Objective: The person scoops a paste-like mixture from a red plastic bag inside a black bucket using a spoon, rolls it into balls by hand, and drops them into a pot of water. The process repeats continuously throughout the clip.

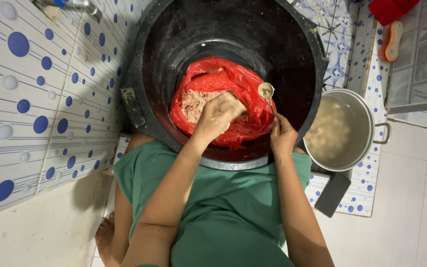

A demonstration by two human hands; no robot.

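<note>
Item count: two hands, the left hand (222, 112) closed inside the bag, the right hand (282, 134) gripping one spoon (266, 91). One red plastic bag (233, 81) surrounds the left-hand grip; it lies in one black tub (174, 29). One metal pot (344, 127) with a pale liquid stands just outboard of the right-hand grip. One flat dark rectangular object (333, 195) lies below that pot. One orange-soled brush (394, 40) sits well beyond the right-hand grip.

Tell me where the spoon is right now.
The spoon is upright in the right hand, over the red bag's right edge inside the black tub.
</note>
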